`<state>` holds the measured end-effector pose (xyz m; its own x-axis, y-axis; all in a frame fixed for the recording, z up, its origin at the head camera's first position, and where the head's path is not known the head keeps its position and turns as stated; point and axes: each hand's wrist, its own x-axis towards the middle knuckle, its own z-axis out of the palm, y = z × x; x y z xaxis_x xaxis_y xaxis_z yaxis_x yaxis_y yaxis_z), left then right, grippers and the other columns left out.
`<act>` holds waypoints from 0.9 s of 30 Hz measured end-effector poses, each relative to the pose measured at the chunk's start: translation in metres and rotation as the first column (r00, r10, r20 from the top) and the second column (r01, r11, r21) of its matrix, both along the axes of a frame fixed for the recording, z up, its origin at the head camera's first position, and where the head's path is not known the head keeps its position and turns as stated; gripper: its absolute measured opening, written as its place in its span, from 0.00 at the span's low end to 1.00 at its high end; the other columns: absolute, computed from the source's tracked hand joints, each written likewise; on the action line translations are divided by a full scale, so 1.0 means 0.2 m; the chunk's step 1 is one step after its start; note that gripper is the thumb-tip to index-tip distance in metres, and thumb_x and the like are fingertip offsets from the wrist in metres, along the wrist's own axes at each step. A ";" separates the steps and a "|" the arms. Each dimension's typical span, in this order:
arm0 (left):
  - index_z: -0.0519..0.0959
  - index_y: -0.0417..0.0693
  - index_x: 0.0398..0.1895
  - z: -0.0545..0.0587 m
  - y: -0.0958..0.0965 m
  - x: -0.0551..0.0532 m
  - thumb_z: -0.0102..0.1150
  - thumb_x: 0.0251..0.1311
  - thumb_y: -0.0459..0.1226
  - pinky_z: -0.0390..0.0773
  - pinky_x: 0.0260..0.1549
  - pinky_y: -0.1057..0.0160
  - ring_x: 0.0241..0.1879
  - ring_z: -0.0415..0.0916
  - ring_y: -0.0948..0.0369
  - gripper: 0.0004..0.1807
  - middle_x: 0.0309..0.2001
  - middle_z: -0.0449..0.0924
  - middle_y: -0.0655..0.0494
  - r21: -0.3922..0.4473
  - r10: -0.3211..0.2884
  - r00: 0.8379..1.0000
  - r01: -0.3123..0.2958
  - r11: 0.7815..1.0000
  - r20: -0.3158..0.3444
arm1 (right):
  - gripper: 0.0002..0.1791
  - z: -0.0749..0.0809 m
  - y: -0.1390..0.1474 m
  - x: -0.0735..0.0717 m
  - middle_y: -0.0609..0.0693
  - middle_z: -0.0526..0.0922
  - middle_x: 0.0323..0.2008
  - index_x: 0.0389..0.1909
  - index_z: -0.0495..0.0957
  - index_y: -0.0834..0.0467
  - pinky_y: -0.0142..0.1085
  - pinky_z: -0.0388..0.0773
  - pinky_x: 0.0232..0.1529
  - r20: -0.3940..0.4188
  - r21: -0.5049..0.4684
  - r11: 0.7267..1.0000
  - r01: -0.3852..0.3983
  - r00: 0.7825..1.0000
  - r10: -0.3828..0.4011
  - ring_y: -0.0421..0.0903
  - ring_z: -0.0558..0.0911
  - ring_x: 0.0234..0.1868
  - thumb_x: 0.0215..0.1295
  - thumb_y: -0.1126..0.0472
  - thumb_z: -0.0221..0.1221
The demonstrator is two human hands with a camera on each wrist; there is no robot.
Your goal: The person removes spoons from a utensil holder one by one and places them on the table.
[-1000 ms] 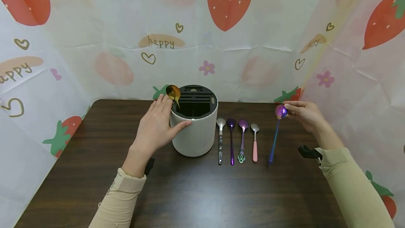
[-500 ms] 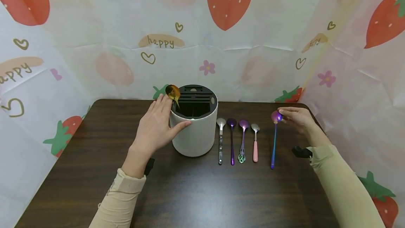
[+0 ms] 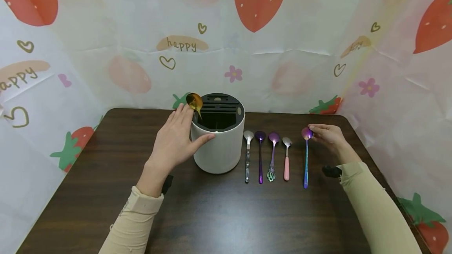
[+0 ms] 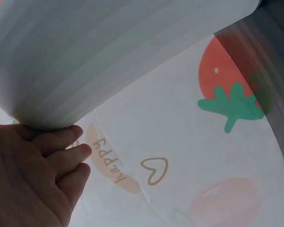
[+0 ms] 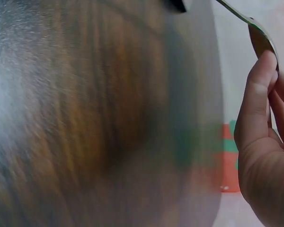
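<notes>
At the right, my right hand (image 3: 328,135) pinches the bowl of a spoon (image 3: 306,160) with a purple bowl and blue handle. The handle points toward me, along the table. In the right wrist view, thumb and fingers hold that bowl (image 5: 261,41) by its edge. My left hand (image 3: 174,140) rests with straight fingers against the side of a white round utensil holder (image 3: 217,156) with a black slotted top. A gold spoon (image 3: 194,102) stands in the holder, its bowl up above the rim. In the left wrist view, fingertips touch the holder's wall (image 4: 109,52).
Between the holder and my right hand lie several spoons in a row: a silver one with a dark patterned handle (image 3: 247,160), a dark purple one (image 3: 260,156), a purple one with an ornate handle (image 3: 272,156), and a pink-handled one (image 3: 287,164). A strawberry-print sheet (image 3: 159,7) stands behind the table (image 3: 212,214).
My right hand has moved left and toward me with the purple-blue spoon, bringing it closer to the row, its handle now straighter. The left hand stays on the holder. The head view shifts slightly.
</notes>
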<state>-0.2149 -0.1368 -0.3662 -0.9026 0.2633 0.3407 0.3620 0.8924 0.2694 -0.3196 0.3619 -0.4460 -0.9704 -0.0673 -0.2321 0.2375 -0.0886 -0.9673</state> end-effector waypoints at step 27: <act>0.58 0.34 0.80 0.00 0.00 0.01 0.53 0.64 0.73 0.50 0.80 0.47 0.82 0.47 0.46 0.59 0.79 0.58 0.36 0.013 -0.005 1.000 0.006 1.000 -0.021 | 0.24 -0.17 -0.10 -0.03 0.38 0.82 0.28 0.62 0.73 0.79 0.26 0.85 0.34 -0.033 0.405 0.913 0.046 0.999 -0.036 0.32 0.82 0.27 0.75 0.65 0.61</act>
<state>-0.2135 -0.1369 -0.3662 -0.8937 0.2635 0.3630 0.3726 0.8867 0.2737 -0.3253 0.3417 -0.4800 -0.9759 0.0679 -0.2075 0.2183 0.3031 -0.9276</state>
